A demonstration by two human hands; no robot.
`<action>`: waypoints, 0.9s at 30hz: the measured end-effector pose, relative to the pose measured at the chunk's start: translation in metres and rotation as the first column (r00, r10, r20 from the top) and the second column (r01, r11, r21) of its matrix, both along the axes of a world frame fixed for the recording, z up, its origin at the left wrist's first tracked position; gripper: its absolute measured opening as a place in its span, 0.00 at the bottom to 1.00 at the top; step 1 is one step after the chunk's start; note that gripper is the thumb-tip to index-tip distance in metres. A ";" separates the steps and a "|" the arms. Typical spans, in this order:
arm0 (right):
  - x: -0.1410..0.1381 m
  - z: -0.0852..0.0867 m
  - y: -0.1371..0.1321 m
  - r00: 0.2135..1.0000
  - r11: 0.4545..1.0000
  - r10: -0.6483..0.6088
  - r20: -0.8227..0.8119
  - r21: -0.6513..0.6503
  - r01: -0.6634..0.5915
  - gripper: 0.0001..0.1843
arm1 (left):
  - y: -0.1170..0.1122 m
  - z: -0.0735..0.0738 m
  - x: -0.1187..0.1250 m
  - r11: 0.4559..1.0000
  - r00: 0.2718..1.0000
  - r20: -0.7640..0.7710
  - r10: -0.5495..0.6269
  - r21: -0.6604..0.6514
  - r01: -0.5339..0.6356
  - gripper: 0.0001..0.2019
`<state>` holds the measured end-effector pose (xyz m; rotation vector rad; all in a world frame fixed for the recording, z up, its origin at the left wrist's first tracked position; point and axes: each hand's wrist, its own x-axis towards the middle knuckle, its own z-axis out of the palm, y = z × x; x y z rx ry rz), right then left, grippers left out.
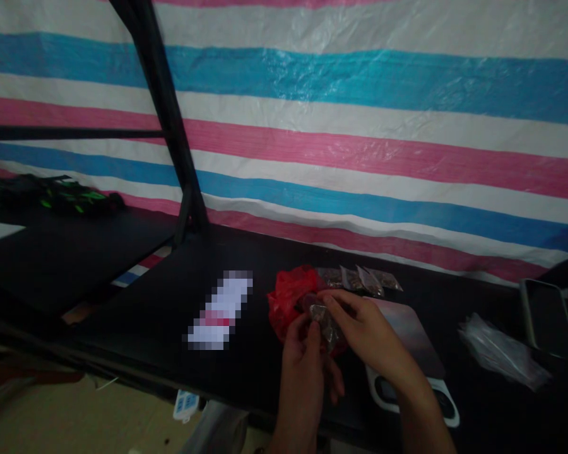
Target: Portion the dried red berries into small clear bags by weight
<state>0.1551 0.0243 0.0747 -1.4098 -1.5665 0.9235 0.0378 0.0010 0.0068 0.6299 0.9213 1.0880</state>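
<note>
Both hands meet over the black table (137, 315) just in front of a crumpled red plastic bag (288, 293). My left hand (303, 362) and my right hand (366, 334) pinch a small clear plastic pouch (322, 318) with dark contents between their fingertips. The pouch is held above the table, next to the red bag. Several similar small filled pouches (360, 279) lie in a row behind the hands.
A flat digital scale (414, 340) lies under my right wrist. To the right are a pile of clear bags (499, 350) and a phone (548, 318). A white object (220, 309) lies at left. A striped tarp (360, 126) hangs behind; a black post (170, 126) rises at left.
</note>
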 end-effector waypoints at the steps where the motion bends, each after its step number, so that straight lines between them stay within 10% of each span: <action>1: 0.001 0.000 -0.001 1.000 1.000 -0.003 -0.010 -0.009 0.003 0.18 | -0.001 -0.002 -0.001 1.000 1.000 0.010 -0.017 0.004 0.017 0.45; 16: 0.002 -0.009 -0.007 0.994 1.000 0.027 -0.102 -0.003 -0.028 0.15 | -0.006 0.012 -0.007 0.999 0.998 -0.055 0.018 0.051 -0.015 0.44; 27: 0.012 -0.003 -0.003 0.934 0.999 -0.052 -0.355 -0.004 0.054 0.23 | -0.008 0.012 -0.027 0.931 0.900 -0.394 0.189 0.364 -0.036 0.24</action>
